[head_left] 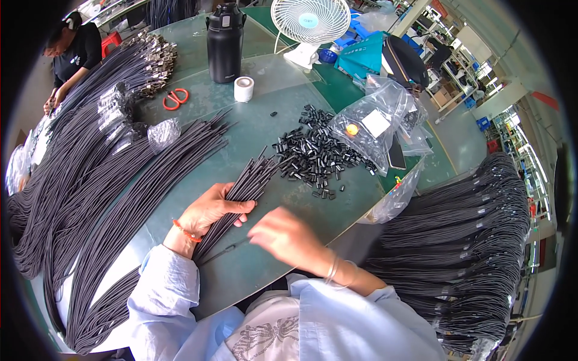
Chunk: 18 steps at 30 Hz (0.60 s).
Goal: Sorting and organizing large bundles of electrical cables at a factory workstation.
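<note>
My left hand [208, 212] is closed around a bundle of thin black cables [256, 175], its thumb lying across them. The cut-looking ends fan out toward the upper right, and the rest trails down past my sleeve. Just right of the bundle is my right hand [292, 237], smeared by motion, so its fingers cannot be made out. Between my wrists, a single cable with a small dark piece at its end [229, 248] lies apart from the bundle. A loose pile of small black tube-like pieces [322, 150] is spread on the green tabletop [241, 135] beyond my hands.
Long cable bundles [78, 162] cover the left side; more cables [451, 240] hang at the right. Farther back are red-handled scissors [176, 99], a white roll [243, 89], a black bottle [225, 48], a fan [310, 21] and clear bags [376, 123]. A person [75, 51] works at far left.
</note>
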Each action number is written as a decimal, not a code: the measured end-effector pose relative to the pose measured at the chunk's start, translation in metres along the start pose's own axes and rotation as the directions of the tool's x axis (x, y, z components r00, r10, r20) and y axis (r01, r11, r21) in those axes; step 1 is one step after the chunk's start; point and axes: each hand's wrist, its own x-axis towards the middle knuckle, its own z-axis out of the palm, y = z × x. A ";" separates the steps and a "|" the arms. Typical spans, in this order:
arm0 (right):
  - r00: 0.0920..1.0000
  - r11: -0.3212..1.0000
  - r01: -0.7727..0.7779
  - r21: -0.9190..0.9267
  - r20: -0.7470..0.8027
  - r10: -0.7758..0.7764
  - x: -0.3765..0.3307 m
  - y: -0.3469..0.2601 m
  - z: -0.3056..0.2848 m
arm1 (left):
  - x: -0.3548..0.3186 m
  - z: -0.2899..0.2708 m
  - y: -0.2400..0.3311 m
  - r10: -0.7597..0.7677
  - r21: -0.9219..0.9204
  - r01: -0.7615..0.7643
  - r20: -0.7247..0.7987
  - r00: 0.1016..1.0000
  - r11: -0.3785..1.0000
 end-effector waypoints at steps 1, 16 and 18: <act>0.997 0.988 -0.078 -0.132 -0.040 0.073 -0.001 0.010 -0.014 | 0.000 0.000 -0.001 0.000 -0.005 0.000 -0.005 1.000 1.000; 0.970 0.862 -0.224 -0.455 -0.186 0.153 0.006 0.082 -0.056 | 0.002 -0.003 -0.004 0.042 0.012 -0.042 0.051 0.998 0.999; 0.969 0.907 -0.233 -0.351 -0.159 0.188 0.009 0.076 -0.053 | 0.003 -0.003 -0.005 0.044 0.004 -0.044 0.053 0.998 0.999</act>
